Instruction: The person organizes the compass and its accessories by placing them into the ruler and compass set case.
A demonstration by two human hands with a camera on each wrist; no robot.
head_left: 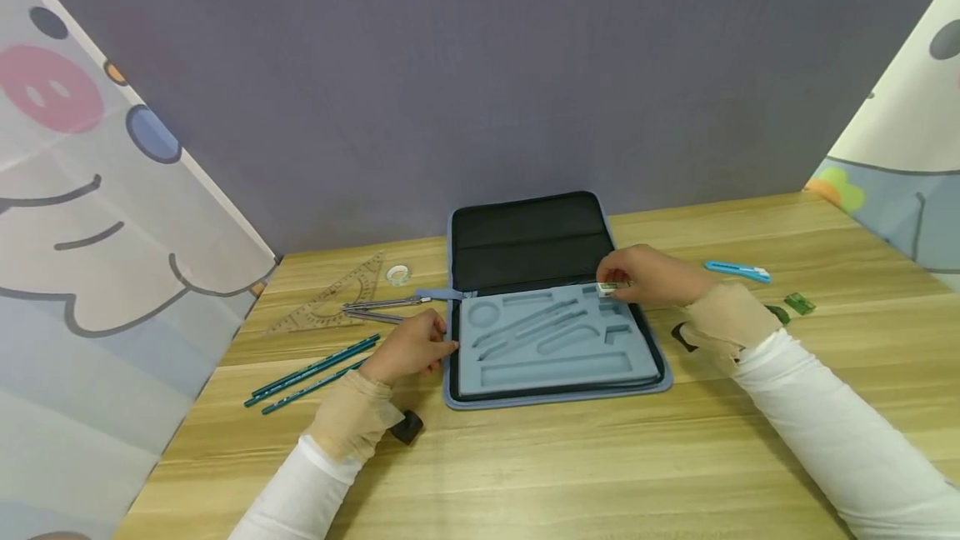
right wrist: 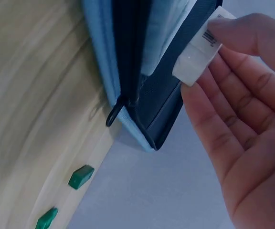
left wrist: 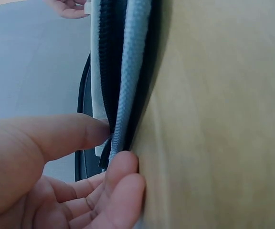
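An unfolded blue zip case [head_left: 534, 232] lies on the table, its black-lined lid at the back. Its near half carries a grey-blue foam insert [head_left: 525, 300] with shaped recesses. My left hand [head_left: 411, 347] pinches the case's left edge, thumb on the zip side and fingers outside the rim in the left wrist view. Above the insert's far right corner, my right hand [head_left: 651, 275] holds a small white eraser [right wrist: 197, 55] with a barcode between thumb and fingers. From the head view I cannot tell whether the eraser touches the foam.
Left of the case are a clear set square [head_left: 330, 300], metal compasses [head_left: 382, 304], a tape roll [head_left: 398, 274] and several green pencils [head_left: 315, 369]. To the right lie a blue cutter [head_left: 737, 271] and two small green pieces [head_left: 799, 303]. A grey wall stands behind.
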